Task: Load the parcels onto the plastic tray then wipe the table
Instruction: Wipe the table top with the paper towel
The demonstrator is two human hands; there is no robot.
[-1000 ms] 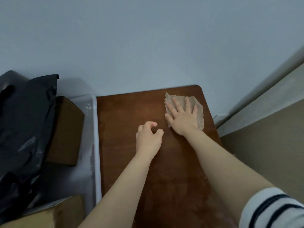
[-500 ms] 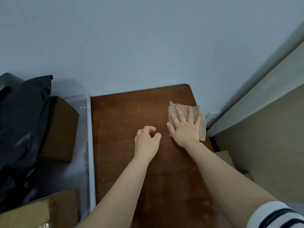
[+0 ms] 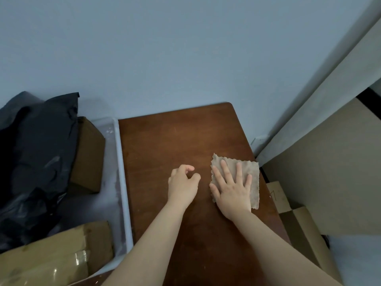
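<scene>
Parcels (image 3: 39, 162) already loaded in the plastic tray (image 3: 121, 182), left of both hands. Wiping underway: right hand (image 3: 233, 190) spread flat, pressing cloth (image 3: 252, 182) onto table (image 3: 175, 137); left hand (image 3: 182, 185) loosely curled, empty. Judging by this, most of the tabletop left to cover.

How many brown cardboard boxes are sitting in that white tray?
2: one box at the tray's far end beside the black bag, another nearest the camera. The bag may hide more.

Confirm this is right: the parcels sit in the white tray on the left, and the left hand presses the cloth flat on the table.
Wrong hand. In the head view the right hand presses the cloth flat on the table; the left hand rests beside it, loosely curled. The parcels do sit in the white tray.
</scene>
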